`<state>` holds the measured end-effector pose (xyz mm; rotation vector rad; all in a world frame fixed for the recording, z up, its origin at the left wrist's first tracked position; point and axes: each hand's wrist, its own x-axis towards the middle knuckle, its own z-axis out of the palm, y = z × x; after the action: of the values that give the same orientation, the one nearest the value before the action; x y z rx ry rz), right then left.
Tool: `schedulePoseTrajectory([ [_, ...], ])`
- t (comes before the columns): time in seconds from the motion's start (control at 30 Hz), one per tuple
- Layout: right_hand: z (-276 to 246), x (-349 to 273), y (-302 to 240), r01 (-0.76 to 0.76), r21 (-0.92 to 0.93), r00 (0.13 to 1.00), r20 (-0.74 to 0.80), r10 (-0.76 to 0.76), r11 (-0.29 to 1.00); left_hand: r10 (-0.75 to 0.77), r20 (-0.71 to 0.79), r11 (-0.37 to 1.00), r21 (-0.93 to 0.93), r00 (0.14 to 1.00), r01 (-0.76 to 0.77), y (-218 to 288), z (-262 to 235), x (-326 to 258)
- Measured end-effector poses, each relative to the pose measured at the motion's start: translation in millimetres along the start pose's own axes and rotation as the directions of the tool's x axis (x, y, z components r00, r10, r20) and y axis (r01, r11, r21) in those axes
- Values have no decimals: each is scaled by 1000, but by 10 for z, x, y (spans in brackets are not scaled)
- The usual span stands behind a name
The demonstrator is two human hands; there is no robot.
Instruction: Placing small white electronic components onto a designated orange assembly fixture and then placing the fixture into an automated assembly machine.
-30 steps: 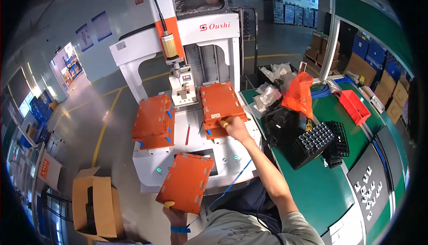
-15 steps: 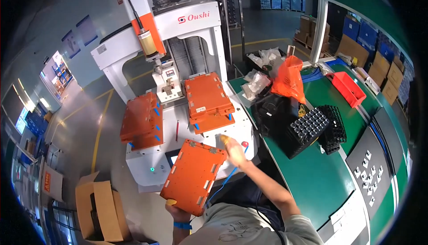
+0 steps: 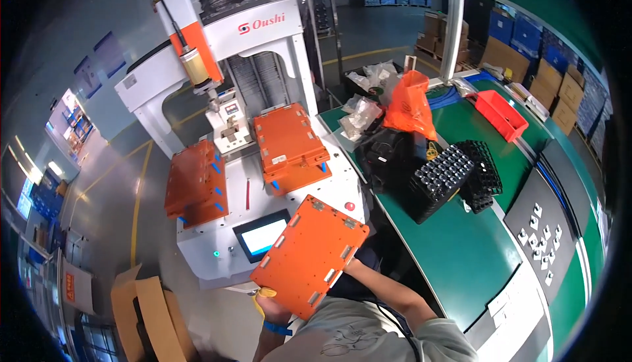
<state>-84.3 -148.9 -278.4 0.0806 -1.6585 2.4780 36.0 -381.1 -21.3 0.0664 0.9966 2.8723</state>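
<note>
1. Hands grip a flat orange rectangular plastic plate (image 3: 309, 256) at lower centre: the left hand (image 3: 268, 299) closes on its lower-left corner, the right hand (image 3: 349, 263) clasps its right edge.
2. Behind it, a white gantry machine (image 3: 263, 65) carries two similar orange fixture plates (image 3: 286, 141).
3. At centre right on the green desk (image 3: 461, 256), a black compartment tray (image 3: 441, 181) holds dark cylinders; a red plastic bin (image 3: 501, 115) sits upper right, contents unclear.

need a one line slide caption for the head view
Both hands hold an orange plate tilted before a white benchtop machine carrying two more orange fixtures.

Orange plate (image 3: 311, 256) — tilted, held up
</note>
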Motion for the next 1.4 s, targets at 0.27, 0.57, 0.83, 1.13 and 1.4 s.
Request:
schedulePoseTrajectory([
  [0.27,105,-521,-1159,79,-180,983,-149,-106,981,-359,94,931,-36,928,364,-180,149,144],
  [0.57,247,-2161,-2016,83,-383,902,-363,-233,920,-795,211,601,395,568,695,-1165,942,401],
  [0.83,266,-3282,-3366,-269,-501,868,-497,-19,822,-930,255,340,330,264,880,-2110,1985,370],
  [1.13,113,-2616,-4494,-416,-898,782,-435,-446,146,-941,336,169,380,34,910,-2727,2463,126],
  [1.4,-537,-2546,-4484,-638,-758,741,-553,-381,-140,-907,420,162,430,-38,888,-2970,2181,99],
])
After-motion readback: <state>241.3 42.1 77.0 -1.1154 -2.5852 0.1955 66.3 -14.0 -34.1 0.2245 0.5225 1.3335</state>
